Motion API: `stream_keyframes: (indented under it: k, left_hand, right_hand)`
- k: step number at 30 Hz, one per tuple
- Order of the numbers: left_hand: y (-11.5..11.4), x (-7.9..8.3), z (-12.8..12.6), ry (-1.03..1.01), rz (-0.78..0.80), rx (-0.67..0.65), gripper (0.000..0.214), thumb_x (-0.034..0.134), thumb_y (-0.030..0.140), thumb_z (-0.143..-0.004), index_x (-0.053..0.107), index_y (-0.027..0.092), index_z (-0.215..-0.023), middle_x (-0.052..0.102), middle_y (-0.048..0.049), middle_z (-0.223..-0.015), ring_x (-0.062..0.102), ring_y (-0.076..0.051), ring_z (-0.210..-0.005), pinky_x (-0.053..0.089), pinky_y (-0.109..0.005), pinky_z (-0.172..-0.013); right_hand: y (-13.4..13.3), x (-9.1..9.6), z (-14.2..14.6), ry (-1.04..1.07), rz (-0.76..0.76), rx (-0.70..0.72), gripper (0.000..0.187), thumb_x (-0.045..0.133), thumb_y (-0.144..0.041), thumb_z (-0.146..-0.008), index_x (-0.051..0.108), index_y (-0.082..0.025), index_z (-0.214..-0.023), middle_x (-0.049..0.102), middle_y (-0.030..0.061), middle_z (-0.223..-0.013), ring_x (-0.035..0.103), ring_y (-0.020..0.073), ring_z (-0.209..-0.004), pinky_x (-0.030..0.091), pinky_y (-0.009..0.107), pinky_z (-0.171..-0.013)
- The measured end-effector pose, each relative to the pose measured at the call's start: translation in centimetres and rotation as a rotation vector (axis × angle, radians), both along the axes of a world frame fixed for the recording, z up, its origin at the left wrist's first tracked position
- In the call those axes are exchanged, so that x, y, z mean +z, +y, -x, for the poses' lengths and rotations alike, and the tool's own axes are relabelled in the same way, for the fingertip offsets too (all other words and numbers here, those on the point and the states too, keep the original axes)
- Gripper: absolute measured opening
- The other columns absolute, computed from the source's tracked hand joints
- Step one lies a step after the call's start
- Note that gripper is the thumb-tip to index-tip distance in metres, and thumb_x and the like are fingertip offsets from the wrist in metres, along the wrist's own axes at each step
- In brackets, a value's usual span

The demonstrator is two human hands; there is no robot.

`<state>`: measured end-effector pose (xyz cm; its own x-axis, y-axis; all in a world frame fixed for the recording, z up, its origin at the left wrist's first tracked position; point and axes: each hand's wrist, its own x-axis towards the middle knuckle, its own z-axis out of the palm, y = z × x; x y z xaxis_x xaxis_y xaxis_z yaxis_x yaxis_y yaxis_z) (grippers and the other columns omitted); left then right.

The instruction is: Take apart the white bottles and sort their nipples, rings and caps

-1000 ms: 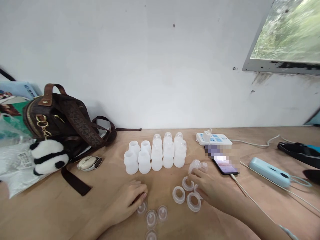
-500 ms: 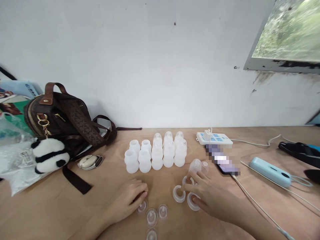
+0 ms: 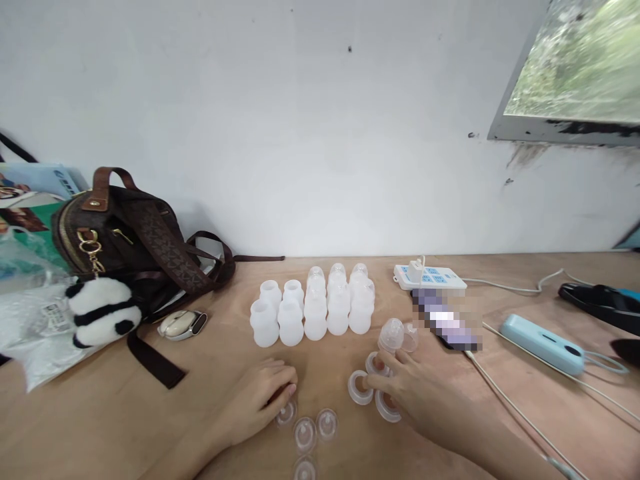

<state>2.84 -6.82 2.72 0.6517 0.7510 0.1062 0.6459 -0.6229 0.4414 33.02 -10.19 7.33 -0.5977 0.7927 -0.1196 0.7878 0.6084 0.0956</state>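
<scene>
Right hand (image 3: 406, 381) is palm down on the worktop (image 3: 320, 373), right of the middle, fingers spread apart over a bunch of pale plastic screw rings (image 3: 353, 391). I count three; could be more under the palm, can't see. Index tip is at the leftmost ring and another fingertip is by the back one. Thumb's hidden, so no idea if it's pinching anything.

Left hand (image 3: 270, 388) is loosely curled on the worktop, thumb close to the index finger and right beside one of four clear bottle nipples (image 3: 305, 435). Can't tell if it's got hold of that one. The four sit toward the near edge.

Just past the right fingers: two clear domed caps (image 3: 391, 335). Toward the back edge there are ten bottles standing in two rows, i.e. four open-topped bottles (image 3: 265, 325) on the left and six capped bottles (image 3: 315, 319) on the right.

Further right: one phone (image 3: 443, 320), one power strip (image 3: 440, 278) near the back edge, one light blue power bank (image 3: 541, 344). Over on the left side, one mouse (image 3: 173, 325) and one brown backpack (image 3: 120, 230) with a panda charm (image 3: 104, 312).
</scene>
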Motion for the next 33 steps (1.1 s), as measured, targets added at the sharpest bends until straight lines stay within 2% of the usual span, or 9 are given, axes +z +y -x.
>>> stream_keyframes:
  k: [3, 6, 9, 11, 14, 18, 22, 25, 33]
  left_hand:
    - [0.0, 0.0, 0.0, -0.004, -0.011, -0.006, 0.031, 0.03, 0.029, -0.101, 0.044, 0.021, -0.074, 0.059, -0.0017, -0.073, 0.053, -0.019, -0.071, 0.037, -0.03, -0.067]
    - [0.0, -0.1, 0.0, 0.001, -0.008, -0.01, 0.032, 0.03, 0.029, -0.101, 0.044, 0.021, -0.074, 0.059, -0.0018, -0.074, 0.053, -0.019, -0.071, 0.038, -0.03, -0.067]
    - [0.1, -0.2, -0.1, 0.005, -0.008, -0.001, 0.032, 0.03, 0.029, -0.101, 0.045, 0.02, -0.073, 0.059, -0.0021, -0.074, 0.054, -0.019, -0.071, 0.038, -0.03, -0.067]
    - [0.2, -0.2, -0.1, 0.0, -0.013, -0.003, 0.032, 0.031, 0.029, -0.101, 0.045, 0.02, -0.073, 0.059, -0.0021, -0.073, 0.053, -0.019, -0.071, 0.038, -0.03, -0.067]
    - [0.1, -0.1, -0.1, -0.009, -0.019, -0.003, 0.032, 0.031, 0.029, -0.1, 0.045, 0.021, -0.073, 0.059, -0.0019, -0.073, 0.053, -0.018, -0.071, 0.038, -0.029, -0.066]
    - [0.1, 0.0, -0.1, -0.002, -0.014, -0.005, 0.032, 0.031, 0.028, -0.1, 0.045, 0.021, -0.073, 0.059, -0.0021, -0.073, 0.053, -0.019, -0.071, 0.038, -0.029, -0.066]
    - [0.1, 0.0, -0.1, -0.003, -0.008, -0.005, 0.031, 0.031, 0.028, -0.1, 0.045, 0.021, -0.074, 0.059, -0.002, -0.074, 0.053, -0.019, -0.071, 0.039, -0.029, -0.066]
    - [0.0, 0.0, -0.1, -0.007, 0.001, 0.001, 0.031, 0.032, 0.028, -0.1, 0.045, 0.021, -0.073, 0.059, -0.0021, -0.073, 0.054, -0.019, -0.071, 0.039, -0.029, -0.067]
    - [0.0, 0.2, -0.2, -0.001, -0.007, -0.005, 0.033, 0.03, 0.029, -0.101, 0.044, 0.021, -0.072, 0.059, -0.0023, -0.073, 0.053, -0.019, -0.071, 0.038, -0.029, -0.067]
  right_hand:
    - [0.3, -0.7, 0.1, 0.019, 0.011, -0.02, 0.069, 0.046, 0.01, -0.069, 0.057, -0.032, -0.122, 0.063, 0.008, -0.118, 0.066, 0.0294, -0.098, 0.051, 0.032, -0.061]
    - [0.5, -1.2, 0.3, 0.016, 0.009, -0.03, 0.062, 0.047, 0.01, -0.066, 0.061, -0.03, -0.111, 0.063, 0.0052, -0.113, 0.068, 0.0256, -0.089, 0.041, 0.026, -0.053]
    - [0.4, -1.5, 0.5, 0.011, -0.02, -0.02, 0.051, 0.049, 0.007, -0.069, 0.063, -0.028, -0.103, 0.064, 0.0042, -0.106, 0.067, 0.0214, -0.075, 0.029, 0.026, -0.047]
    - [0.2, -1.8, 0.5, 0.028, -0.056, 0.001, 0.046, 0.052, 0.005, -0.069, 0.063, -0.027, -0.1, 0.065, 0.0039, -0.102, 0.066, 0.0204, -0.073, 0.024, 0.026, -0.046]
    - [0.0, -2.3, 0.7, 0.04, -0.092, 0.013, 0.044, 0.055, 0.004, -0.066, 0.063, -0.026, -0.096, 0.064, 0.0029, -0.097, 0.065, 0.0191, -0.072, 0.023, 0.026, -0.044]
    - [-0.5, -2.1, 1.3, 0.016, -0.085, 0.032, 0.038, 0.055, 0.003, -0.067, 0.062, -0.024, -0.092, 0.066, 0.0026, -0.097, 0.065, 0.0184, -0.071, 0.029, 0.026, -0.046]
    - [-0.9, -1.2, 2.1, -0.003, 0.008, 0.012, 0.045, 0.059, 0.002, -0.067, 0.064, -0.026, -0.103, 0.066, 0.0028, -0.102, 0.062, 0.016, -0.065, 0.022, 0.027, -0.044]
    - [-1.0, -0.9, 2.4, -0.016, 0.016, 0.008, 0.043, 0.062, -0.001, -0.068, 0.065, -0.026, -0.103, 0.067, 0.0044, -0.1, 0.062, 0.0168, -0.064, 0.017, 0.027, -0.044]
    - [-0.9, -1.8, 2.1, 0.085, -0.05, 0.015, 0.036, 0.06, -0.002, -0.072, 0.063, -0.027, -0.098, 0.064, 0.0019, -0.092, 0.059, 0.0147, -0.063, 0.019, 0.027, -0.045]
